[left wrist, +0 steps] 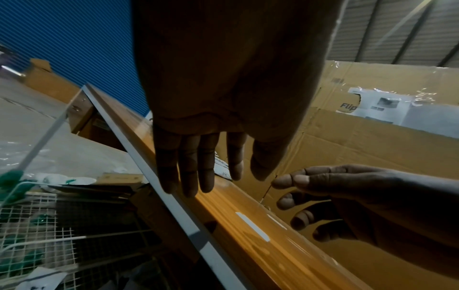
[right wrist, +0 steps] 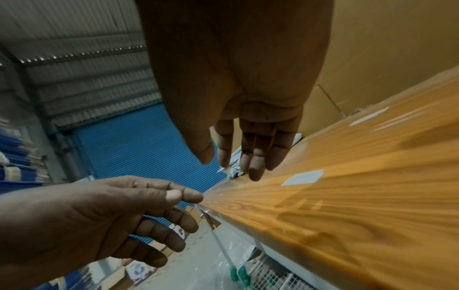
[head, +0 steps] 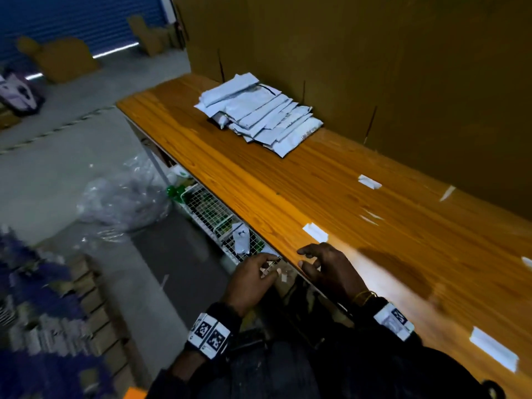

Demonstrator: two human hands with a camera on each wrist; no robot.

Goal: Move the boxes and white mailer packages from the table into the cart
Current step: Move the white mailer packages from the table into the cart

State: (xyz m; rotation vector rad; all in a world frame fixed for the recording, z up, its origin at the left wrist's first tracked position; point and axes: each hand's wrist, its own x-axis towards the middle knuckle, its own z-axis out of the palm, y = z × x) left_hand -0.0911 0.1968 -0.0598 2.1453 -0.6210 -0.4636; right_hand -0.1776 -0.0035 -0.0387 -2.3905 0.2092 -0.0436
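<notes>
A pile of white mailer packages (head: pixel 259 113) lies at the far end of the wooden table (head: pixel 359 226), against the cardboard wall; a sliver of the pile (right wrist: pixel 233 168) shows past my right fingers. My left hand (head: pixel 253 275) hovers just off the table's front edge, fingers loosely spread, holding nothing. My right hand (head: pixel 322 263) hovers over the front edge beside it, fingers relaxed and empty. In the left wrist view my left hand (left wrist: pixel 198 168) hangs open over the table edge. The right wrist view has my right hand (right wrist: pixel 243 149) open above the tabletop. No cart is clearly in view.
A white wire basket (head: pixel 218 217) with green items sits under the table's front edge. Clear plastic wrap (head: pixel 123 197) lies on the floor to the left. Tape strips (head: pixel 315 232) dot the tabletop. A tall cardboard wall (head: pixel 403 67) backs the table. Stacked boxes (head: pixel 95 312) stand at lower left.
</notes>
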